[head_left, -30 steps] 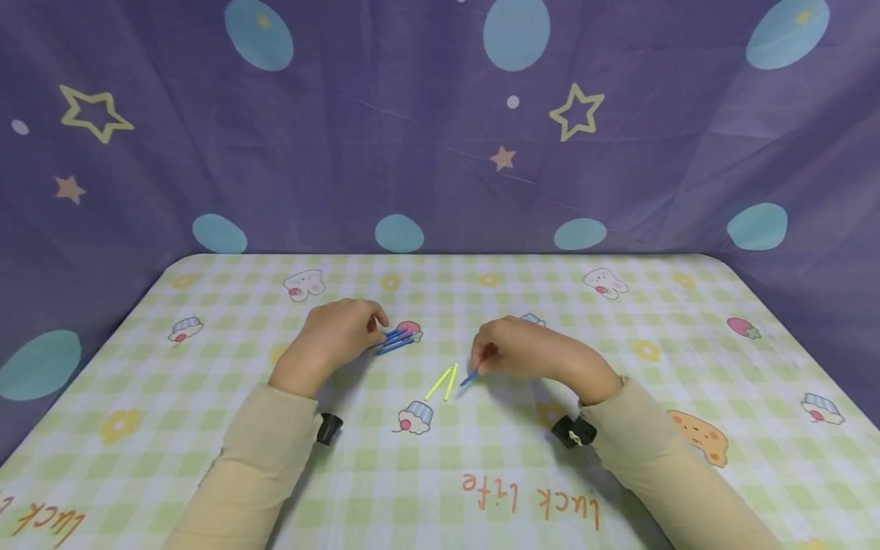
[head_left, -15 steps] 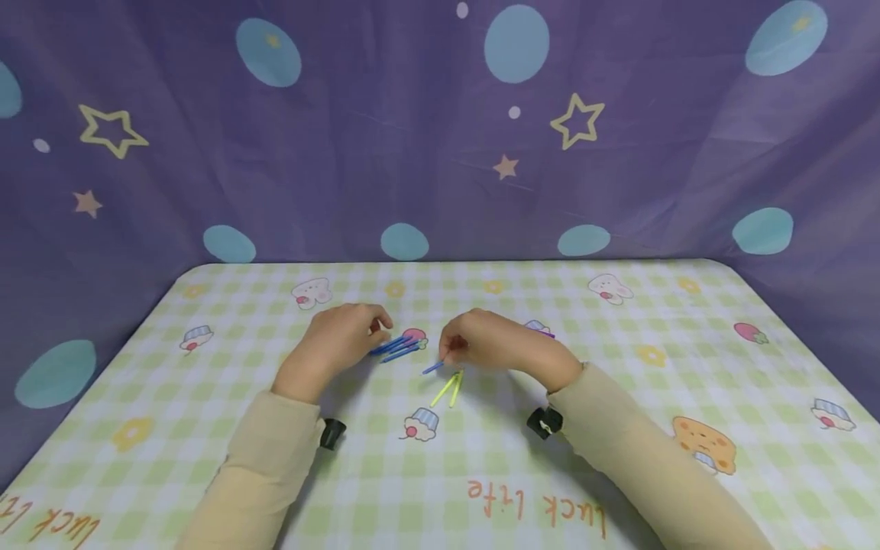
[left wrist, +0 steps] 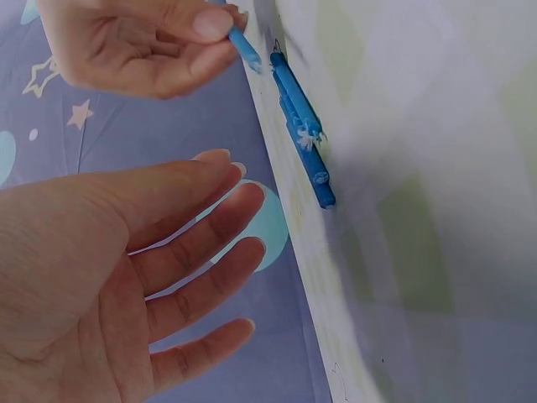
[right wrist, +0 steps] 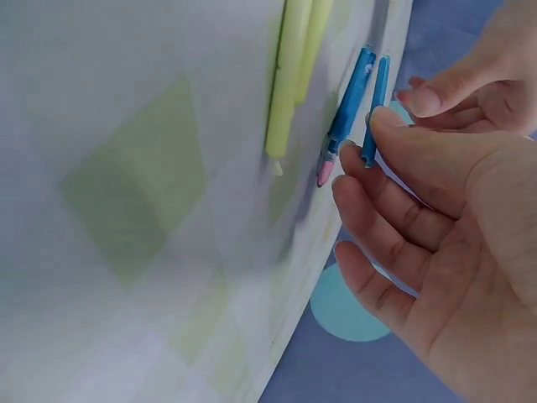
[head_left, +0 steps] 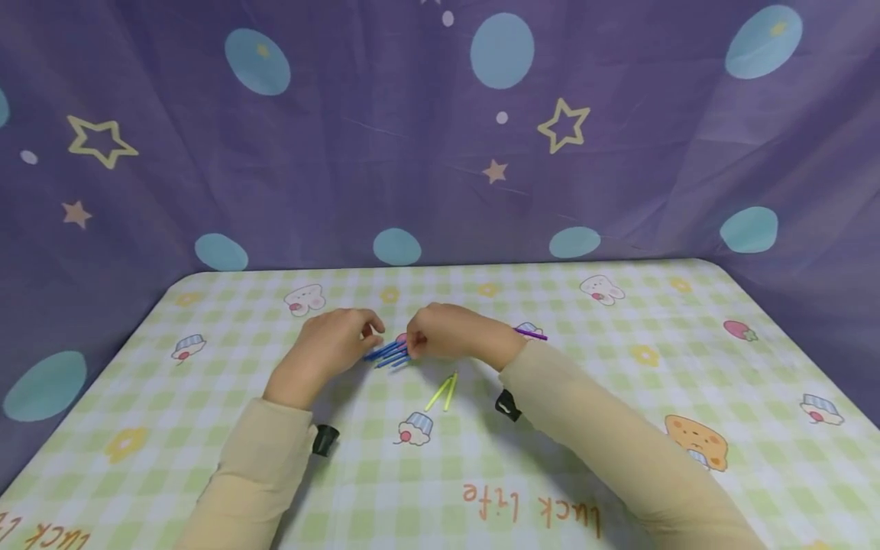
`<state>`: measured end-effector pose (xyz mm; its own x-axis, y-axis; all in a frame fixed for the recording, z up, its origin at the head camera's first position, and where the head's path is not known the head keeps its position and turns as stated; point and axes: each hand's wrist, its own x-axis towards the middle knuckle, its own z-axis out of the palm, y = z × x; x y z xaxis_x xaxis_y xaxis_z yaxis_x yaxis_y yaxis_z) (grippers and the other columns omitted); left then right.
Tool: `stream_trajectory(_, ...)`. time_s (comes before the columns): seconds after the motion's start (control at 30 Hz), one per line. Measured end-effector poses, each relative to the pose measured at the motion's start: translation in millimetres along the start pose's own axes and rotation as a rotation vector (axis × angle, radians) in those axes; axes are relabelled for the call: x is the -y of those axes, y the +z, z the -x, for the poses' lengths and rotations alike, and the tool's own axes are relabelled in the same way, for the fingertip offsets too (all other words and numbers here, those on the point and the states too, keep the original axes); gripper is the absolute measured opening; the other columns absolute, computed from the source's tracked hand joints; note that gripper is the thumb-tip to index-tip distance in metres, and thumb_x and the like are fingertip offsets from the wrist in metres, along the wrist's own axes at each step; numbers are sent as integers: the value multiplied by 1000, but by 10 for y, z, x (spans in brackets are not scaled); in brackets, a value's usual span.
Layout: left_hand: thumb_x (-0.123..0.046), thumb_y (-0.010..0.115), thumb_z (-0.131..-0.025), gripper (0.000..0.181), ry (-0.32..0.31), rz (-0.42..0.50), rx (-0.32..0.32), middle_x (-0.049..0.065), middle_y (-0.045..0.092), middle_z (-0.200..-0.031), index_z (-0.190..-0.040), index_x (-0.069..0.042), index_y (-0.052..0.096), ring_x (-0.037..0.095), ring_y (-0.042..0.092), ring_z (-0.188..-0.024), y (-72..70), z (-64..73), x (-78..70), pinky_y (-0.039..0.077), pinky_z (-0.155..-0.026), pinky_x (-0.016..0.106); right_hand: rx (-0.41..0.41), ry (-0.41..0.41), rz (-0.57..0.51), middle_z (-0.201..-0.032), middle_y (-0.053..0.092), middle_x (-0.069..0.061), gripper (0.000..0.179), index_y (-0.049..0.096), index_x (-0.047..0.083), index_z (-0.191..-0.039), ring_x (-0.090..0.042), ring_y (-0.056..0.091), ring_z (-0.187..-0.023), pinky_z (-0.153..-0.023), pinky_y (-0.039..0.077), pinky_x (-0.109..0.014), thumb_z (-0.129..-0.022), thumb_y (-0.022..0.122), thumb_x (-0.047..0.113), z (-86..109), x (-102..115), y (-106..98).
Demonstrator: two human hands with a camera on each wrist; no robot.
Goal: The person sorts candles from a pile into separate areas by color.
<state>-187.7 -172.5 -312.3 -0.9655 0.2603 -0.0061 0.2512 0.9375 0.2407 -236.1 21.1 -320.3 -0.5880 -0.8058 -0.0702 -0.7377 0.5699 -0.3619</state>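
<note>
My right hand (head_left: 447, 332) pinches a thin blue candle (right wrist: 379, 88) between thumb and fingertips, holding it just above a small group of blue candles (head_left: 387, 354) on the cloth. Those lie side by side, slanting, as the left wrist view also shows. My left hand (head_left: 333, 336) is beside the left end of the group, its fingers relaxed and apart with nothing between them. Nearer to me, two yellow candles (head_left: 440, 392) lie in a narrow V; a short white wick tip shows on one in the right wrist view. In the head view my right hand hides part of the blue group.
A purple stick (head_left: 532, 334) lies beyond my right forearm, partly hidden by it. The green-and-white checked tablecloth (head_left: 385, 489) carries printed animals, cakes and lettering. A purple curtain (head_left: 412, 176) with stars and ovals hangs behind the table's far edge.
My right hand has moved left with the blue candle, from beside the yellow candles to the blue group. The purple stick has come into view. My left hand has stayed by the group.
</note>
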Motion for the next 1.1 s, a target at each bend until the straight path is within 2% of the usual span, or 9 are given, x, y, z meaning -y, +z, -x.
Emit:
stream_trajectory(0.27,-19,67,-95,18,-4,0,8,4,71,-99,-111,-11,72,26,64,-92,-24,-11,8,49,-79,46,37,53,100,-86,69,5,9,75,14,-91,-10,58,-75,-75,50,-28,-94,67,16,-158,36,53)
stream_trajectory(0.53,-18,68,-95,18,-4,-2,4,4,71,-98,-110,-10,72,25,64,-89,-17,-16,18,50,-79,46,41,113,134,-86,67,10,10,75,18,-92,-9,58,-75,-73,49,-29,-94,70,26,-171,59,107)
stream_trajectory(0.83,-18,68,-95,17,-7,-9,3,5,71,-96,-109,-10,72,26,64,-88,2,2,-7,50,-78,46,19,123,91,-91,69,9,11,75,18,-94,-8,60,-83,-78,50,-30,-93,72,28,-98,48,98)
stream_trajectory(1.1,-17,68,-94,17,-8,-11,-1,4,71,-96,-109,-10,73,26,64,-88,20,-2,-9,50,-79,46,-40,53,15,-88,69,7,6,72,18,-89,-8,62,-83,-76,50,-28,-89,76,23,66,17,61)
